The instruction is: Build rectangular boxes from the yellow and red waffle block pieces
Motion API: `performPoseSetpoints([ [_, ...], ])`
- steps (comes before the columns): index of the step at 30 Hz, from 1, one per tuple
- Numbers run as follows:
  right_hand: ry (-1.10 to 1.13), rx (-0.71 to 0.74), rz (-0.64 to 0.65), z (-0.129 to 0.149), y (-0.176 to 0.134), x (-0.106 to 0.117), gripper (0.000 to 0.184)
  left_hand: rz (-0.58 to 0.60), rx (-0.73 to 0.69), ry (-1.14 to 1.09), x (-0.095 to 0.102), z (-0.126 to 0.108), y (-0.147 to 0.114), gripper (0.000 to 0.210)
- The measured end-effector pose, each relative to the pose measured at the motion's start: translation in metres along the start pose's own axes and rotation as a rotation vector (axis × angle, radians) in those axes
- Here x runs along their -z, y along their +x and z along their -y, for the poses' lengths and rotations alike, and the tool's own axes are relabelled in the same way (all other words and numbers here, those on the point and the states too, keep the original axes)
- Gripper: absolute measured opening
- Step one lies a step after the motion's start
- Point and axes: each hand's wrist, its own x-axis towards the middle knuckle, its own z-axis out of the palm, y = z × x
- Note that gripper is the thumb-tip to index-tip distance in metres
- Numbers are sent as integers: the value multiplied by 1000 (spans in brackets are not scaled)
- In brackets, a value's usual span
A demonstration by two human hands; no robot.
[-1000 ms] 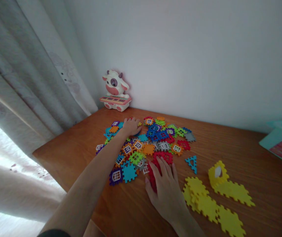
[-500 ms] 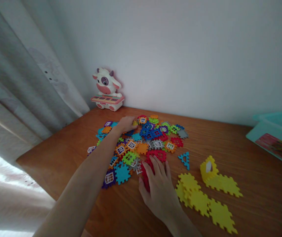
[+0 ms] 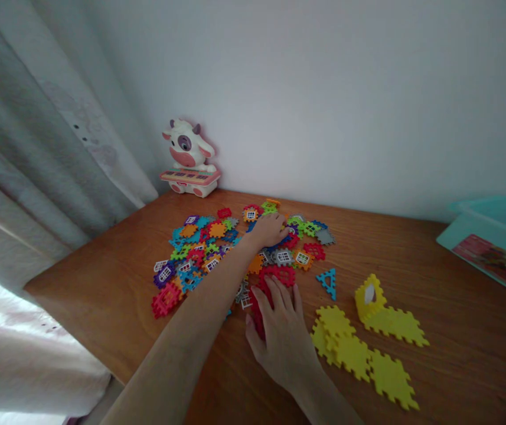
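My left hand (image 3: 270, 230) reaches across to the back of a heap of toothed plastic building tiles. Its fingers are bent and slightly apart over blue tiles (image 3: 251, 226), with the tips partly hidden. Nearer to me, my right hand (image 3: 286, 336) lies with fingers spread over red tiles (image 3: 259, 313) and touches them. Another red tile (image 3: 284, 275) lies just beyond its fingertips. Orange tiles (image 3: 218, 229), grey tiles (image 3: 283, 257) and several other colours overlap around both hands. My left forearm hides part of the heap.
Yellow tiles (image 3: 392, 378) lie at the right, some joined, near a standing yellow folded piece (image 3: 369, 298). A blue triangle (image 3: 327, 283) lies apart. A cow keyboard toy (image 3: 189, 159) stands against the wall; a teal bin (image 3: 492, 236) is far right, a curtain (image 3: 58, 177) left.
My left hand has moved right across the heap, from near a yellow tile to the blue tiles. More tiles show at the left. My right hand stays on the red tiles.
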Motion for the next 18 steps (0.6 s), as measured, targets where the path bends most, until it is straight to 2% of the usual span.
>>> performPoseSetpoints([
  [4,9,7,-8,1,1,0,50,-3,21,17,5,13,-28,37],
  [8,27,16,-21,1,1,0,48,-38,114,20,16,29,-50,35],
  [12,28,18,-38,0,0,-1,47,-144,261,-33,26,37,-56,34],
  [15,25,23,-36,0,0,-1,47,-244,381,-101,38,41,-57,44],
  [18,18,21,-33,0,1,0,48,-290,457,-181,55,44,-61,54],
])
